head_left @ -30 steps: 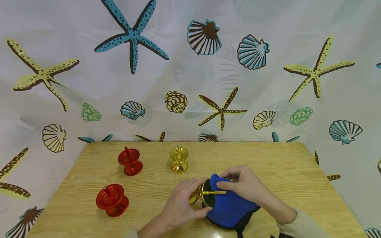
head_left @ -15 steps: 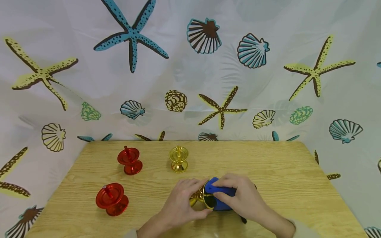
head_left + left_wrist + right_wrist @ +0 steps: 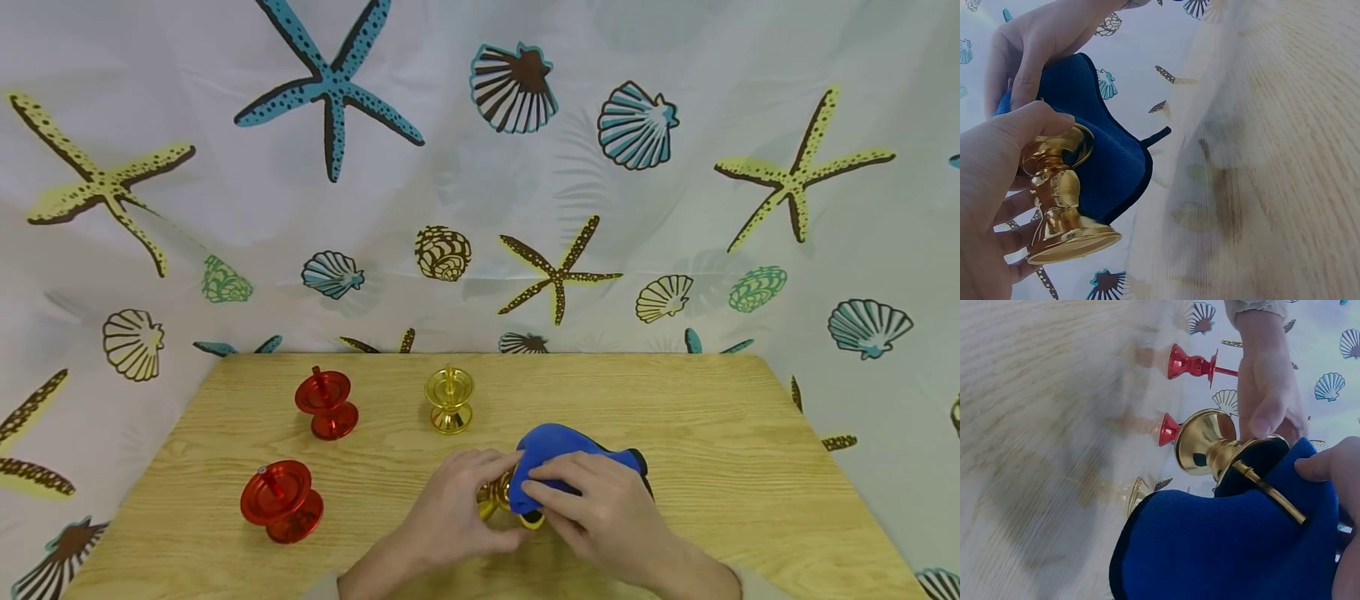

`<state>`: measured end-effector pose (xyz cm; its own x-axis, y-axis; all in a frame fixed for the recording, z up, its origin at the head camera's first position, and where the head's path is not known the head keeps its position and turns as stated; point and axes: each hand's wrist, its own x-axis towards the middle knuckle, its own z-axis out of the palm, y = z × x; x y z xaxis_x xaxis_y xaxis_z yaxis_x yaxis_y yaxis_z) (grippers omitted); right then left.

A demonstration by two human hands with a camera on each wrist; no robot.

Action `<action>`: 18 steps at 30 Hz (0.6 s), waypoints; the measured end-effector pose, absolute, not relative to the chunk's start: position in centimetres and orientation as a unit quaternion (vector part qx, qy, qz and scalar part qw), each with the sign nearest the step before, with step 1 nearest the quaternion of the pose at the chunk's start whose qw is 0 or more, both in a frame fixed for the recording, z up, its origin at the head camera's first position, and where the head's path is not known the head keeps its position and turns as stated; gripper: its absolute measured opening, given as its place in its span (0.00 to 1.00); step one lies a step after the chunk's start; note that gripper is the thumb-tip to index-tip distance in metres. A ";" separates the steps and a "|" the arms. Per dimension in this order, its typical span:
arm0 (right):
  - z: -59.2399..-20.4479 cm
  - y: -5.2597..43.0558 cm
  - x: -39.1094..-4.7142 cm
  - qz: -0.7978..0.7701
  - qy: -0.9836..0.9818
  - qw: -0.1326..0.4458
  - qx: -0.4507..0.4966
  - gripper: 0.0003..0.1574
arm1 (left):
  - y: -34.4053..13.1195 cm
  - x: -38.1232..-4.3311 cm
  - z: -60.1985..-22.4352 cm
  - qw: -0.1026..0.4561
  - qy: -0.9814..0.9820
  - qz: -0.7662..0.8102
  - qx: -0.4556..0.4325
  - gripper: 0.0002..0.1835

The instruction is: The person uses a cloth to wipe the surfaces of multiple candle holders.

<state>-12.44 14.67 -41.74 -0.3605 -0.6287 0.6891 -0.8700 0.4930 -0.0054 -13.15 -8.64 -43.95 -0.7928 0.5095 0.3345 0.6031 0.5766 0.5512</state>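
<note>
My left hand (image 3: 453,508) grips a gold candle holder (image 3: 1060,194) by its dish, thumb on one side of the rim and fingers on the other. The holder is tipped sideways, base to the left, above the table. My right hand (image 3: 611,512) pinches a blue cloth (image 3: 558,440) with black edging, pressed over the dish. In the right wrist view the holder's spike (image 3: 1272,497) points out across the cloth, and part of the dark dish interior shows. In the head view the cloth and right hand hide most of the dish.
A second gold candle holder (image 3: 450,400) stands upright at the back of the wooden table (image 3: 675,400). Two red candle holders (image 3: 326,404) (image 3: 281,502) stand at the left. A white curtain (image 3: 480,183) with shells and starfish hangs behind.
My right hand has moved down and lifted the cloth from lying beneath the dish's side to folding over it, covering the spike in the head view. The left hand keeps its hold.
</note>
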 end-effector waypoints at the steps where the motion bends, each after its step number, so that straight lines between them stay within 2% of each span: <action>1: -41.7 14.6 -12.5 0.191 -0.806 0.320 0.460 0.25 | -8.6 -13.1 -44.0 0.075 -0.885 -0.334 -0.315 0.42; 8: -41.6 14.2 -12.5 0.231 -0.847 0.282 0.387 0.18 | -8.5 -13.0 -44.4 0.131 -0.884 -0.311 -0.324 0.43; 18: -40.6 14.6 -13.4 0.355 -0.895 0.090 0.253 0.12 | -8.3 -12.9 -45.3 0.196 -0.884 -0.269 -0.327 0.45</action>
<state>-13.35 14.64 -40.64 -0.8562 -0.3888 0.3404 -0.5164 0.6196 -0.5912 -12.90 -8.29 -45.26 -0.7091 0.4727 0.5232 0.6841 0.6409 0.3481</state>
